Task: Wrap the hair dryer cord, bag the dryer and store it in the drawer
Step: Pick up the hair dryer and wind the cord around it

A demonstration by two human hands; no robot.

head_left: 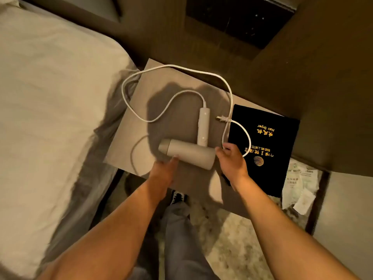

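A looping white power cord (129, 102) and a black fabric pouch (264, 138) are crowding the grey nightstand top's (121, 142) far and right edges, leaving its left edge free.

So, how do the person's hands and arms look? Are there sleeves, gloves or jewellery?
Both forearms are bare as far as the view shows: no sleeves or gloves. The left hand and right hand show no rings, watch or bracelet that I can make out.

The bedside table (141, 110) carries the hair dryer (187, 153), cord (181, 67) and black bag (268, 142).
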